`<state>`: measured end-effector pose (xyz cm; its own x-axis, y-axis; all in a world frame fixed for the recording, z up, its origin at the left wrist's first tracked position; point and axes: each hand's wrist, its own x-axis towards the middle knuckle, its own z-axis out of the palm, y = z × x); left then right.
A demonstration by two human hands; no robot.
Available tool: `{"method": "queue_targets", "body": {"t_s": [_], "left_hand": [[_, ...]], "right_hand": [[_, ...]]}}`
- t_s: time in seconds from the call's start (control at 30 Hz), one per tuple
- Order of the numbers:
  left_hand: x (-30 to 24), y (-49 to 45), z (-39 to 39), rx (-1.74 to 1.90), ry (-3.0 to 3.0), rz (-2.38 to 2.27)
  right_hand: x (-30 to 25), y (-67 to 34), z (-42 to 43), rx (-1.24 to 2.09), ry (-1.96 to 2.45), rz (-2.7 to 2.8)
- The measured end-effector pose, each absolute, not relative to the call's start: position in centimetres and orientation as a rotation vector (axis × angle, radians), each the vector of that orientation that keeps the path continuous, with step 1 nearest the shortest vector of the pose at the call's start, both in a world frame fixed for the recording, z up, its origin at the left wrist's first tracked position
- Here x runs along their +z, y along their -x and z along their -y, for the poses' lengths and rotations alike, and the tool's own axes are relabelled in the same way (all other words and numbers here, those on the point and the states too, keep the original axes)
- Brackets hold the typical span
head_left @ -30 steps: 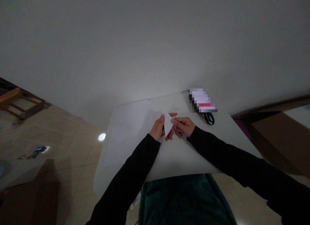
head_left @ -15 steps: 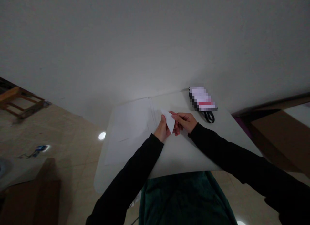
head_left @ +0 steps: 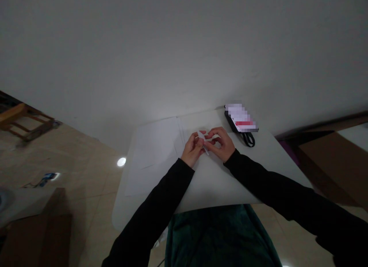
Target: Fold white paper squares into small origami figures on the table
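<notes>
Folded paper: small white piece, held just above the middle of the bench, between the two hands.
Change in the paper: a second ago a broad white triangle turned up toward the camera; now only a thin sliver, tipped near edge-on and mostly covered by fingers.
Left hand: closed on the paper's 9 o'clock side, thumb on top, fingers curled under.
Right hand: closed on the 3 o'clock side, fingertips bent over the top edge; half a second ago only pinching a corner.
Change in the hands: drawn together until touching at the paper, and lower toward the bench.
Reading of the change: judged a fold being closed and pressed between both hands, no longer opened for a look.
Loose sheets: white, flat on the bench at 9 o'clock from the hands, unmoved.
Pixelated item: at 2 o'clock on the bench's far edge, near the wall, well apart from the hands, unmoved; a red band shows through the blur.
Black strap: looped at the item's near end.
Writing and brands: nothing readable anywhere; paper and sheets blank as far as visible.
Sleeves: black, both arms.
Green cloth: at 6 o'clock, below the bench's near edge.
Wooden chair: far off at 9 o'clock on the tiled floor.
</notes>
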<state>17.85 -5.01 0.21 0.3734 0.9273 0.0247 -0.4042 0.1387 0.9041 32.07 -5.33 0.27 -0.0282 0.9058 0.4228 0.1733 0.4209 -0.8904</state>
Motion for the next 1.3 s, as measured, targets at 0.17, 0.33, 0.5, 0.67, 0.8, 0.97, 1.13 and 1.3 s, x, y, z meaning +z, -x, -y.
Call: {"method": "queue_targets", "body": {"t_s": [0.17, 0.33, 0.5, 0.67, 0.8, 0.97, 1.13, 1.3], "left_hand": [[0.0, -17.7, 4.8, 1.078, -1.044, -0.657], [-0.1, -17.8, 4.9, 1.096, -1.041, -0.655], [-0.2, -17.7, 5.0, 1.091, -1.181, -0.681], [-0.4, -17.9, 5.2, 1.066, -1.27, -0.713], [-0.3, -18.2, 5.4, 1.11, -1.29, -0.767], [0.1, -18.0, 5.5, 1.167, -1.486, -0.912], [0.6, -17.6, 5.7, 1.181, -1.755, -0.909], [0.7, -17.5, 5.7, 1.196, -1.899, -0.947]], "right_hand": [[0.2, -32.3, 5.0, 0.691, 1.026, 1.507], [0.4, -32.5, 5.0, 0.593, 0.966, 1.638], [0.0, -32.4, 5.2, 0.519, 0.944, 1.695], [-0.6, -32.4, 4.8, 0.647, 0.945, 1.651], [-0.7, -32.2, 4.7, 0.73, 0.949, 1.586], [-0.3, -31.7, 5.1, 0.791, 0.914, 1.554], [-0.6, -31.7, 5.4, 0.771, 0.871, 1.573], [-0.7, -31.8, 5.3, 0.744, 0.864, 1.582]]}}
